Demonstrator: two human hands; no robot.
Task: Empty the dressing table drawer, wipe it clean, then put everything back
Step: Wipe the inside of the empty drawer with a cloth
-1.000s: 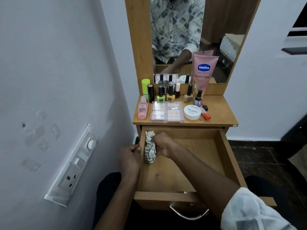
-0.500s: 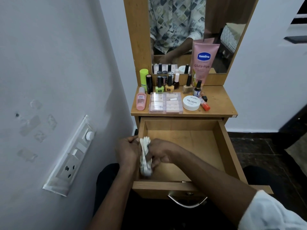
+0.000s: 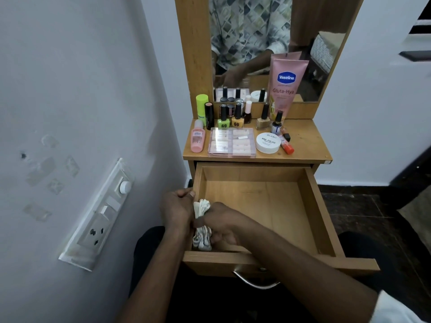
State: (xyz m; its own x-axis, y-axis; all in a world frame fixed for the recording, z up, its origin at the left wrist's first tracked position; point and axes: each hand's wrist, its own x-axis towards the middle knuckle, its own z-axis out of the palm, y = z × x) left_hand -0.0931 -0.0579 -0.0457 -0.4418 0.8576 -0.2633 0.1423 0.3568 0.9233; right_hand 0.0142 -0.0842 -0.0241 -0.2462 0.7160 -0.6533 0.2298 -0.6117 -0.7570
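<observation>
The wooden drawer (image 3: 310, 206) of the dressing table is pulled out, and its inside holds only the cloth. My right hand (image 3: 221, 226) is closed on a crumpled white patterned cloth (image 3: 202, 236) pressed against the drawer's left inner wall near the front corner. My left hand (image 3: 177, 207) grips the drawer's left wall from outside, thumb on its top edge. On the tabletop (image 3: 307, 141) stand nail polish bottles (image 3: 224, 118), a pink Vaseline tube (image 3: 285, 87), a clear box (image 3: 232, 142), a white round tin (image 3: 268, 142) and a pink bottle (image 3: 197, 139).
A white wall with a switch and socket panel (image 3: 100, 217) runs close along the left. A mirror (image 3: 268, 43) above the tabletop reflects a patterned shirt. The drawer's metal handle (image 3: 254, 282) hangs at the front. Dark floor lies to the right.
My right hand has dragged the cloth along the drawer's left wall from the back toward the front corner. My left hand slid forward with it, still on the wall.
</observation>
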